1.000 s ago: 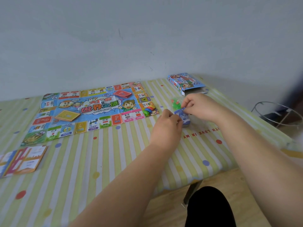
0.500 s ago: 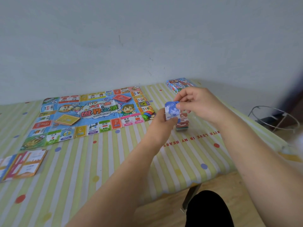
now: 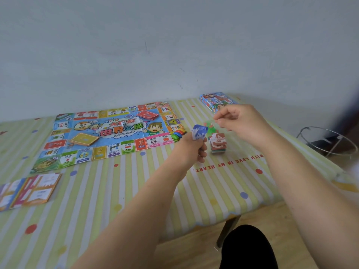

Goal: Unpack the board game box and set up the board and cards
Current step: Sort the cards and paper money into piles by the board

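1. The left hand [image 3: 192,150] is curled, and a small blue stack of notes [image 3: 199,132] is gripped upright between its thumb and fingers, above the worktop [image 3: 116,191].
2. The right hand [image 3: 240,121] is held just beside it, with thumb and forefinger pinched together on the top of a clear bag [image 3: 218,151]; the other fingers are loosely bent.
3. Inside the bag, a stack of red-brown notes [image 3: 218,141] and some green pieces [image 3: 209,125] can be seen. Whether the bag's base touches the worktop cannot be told.
4. The game board [image 3: 108,133] is laid out flat to the left of the hands, near the wall.
5. A red card deck [image 3: 146,115], a yellow card deck [image 3: 83,139] and a die [image 3: 124,124] are set on the board, and coloured tokens [image 3: 177,133] are clustered at its near right corner.
6. The game box [image 3: 213,100] is lying beyond the right hand, at the far edge of the worktop.
7. A folded printed sheet [image 3: 29,189] is lying flat at the left, well apart from the hands.
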Demonstrator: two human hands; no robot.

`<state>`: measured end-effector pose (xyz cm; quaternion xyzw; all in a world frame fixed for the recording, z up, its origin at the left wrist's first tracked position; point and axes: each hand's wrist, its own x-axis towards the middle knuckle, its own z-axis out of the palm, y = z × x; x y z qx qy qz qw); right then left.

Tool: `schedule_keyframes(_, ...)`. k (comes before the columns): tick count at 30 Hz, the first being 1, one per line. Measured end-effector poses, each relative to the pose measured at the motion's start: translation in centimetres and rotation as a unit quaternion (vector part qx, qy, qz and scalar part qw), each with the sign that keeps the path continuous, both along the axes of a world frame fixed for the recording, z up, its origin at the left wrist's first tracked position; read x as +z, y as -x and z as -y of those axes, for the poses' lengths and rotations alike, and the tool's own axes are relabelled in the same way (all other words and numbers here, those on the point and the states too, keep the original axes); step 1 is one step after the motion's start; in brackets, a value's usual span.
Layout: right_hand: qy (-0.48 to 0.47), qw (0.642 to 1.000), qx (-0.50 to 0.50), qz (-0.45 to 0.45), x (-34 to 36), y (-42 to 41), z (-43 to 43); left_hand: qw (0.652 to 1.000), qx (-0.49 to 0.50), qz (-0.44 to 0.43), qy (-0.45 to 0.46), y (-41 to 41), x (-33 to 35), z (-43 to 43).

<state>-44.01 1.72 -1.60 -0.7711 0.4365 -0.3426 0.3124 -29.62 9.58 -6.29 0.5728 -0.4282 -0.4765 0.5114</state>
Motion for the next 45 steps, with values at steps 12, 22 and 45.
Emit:
schedule_keyframes(12, -0.002, 0.957, -0.033, -0.287, -1.8, 0.3, 1.2, 1.0, 0.006, -0.001, 0.014, 1.1, -1.1, 0.0)
schedule_keyframes(22, -0.014, 0.964, -0.04, -0.263, -2.1, -0.3, 1.7, 1.0, 0.004, 0.028, 0.015, 0.8, -1.9, 0.2)
schedule_keyframes(45, -0.034, 0.915, 0.013, -0.402, -1.7, -0.9, 1.6, 0.997, 0.006, 0.076, 0.025, 1.1, -2.4, 0.1)
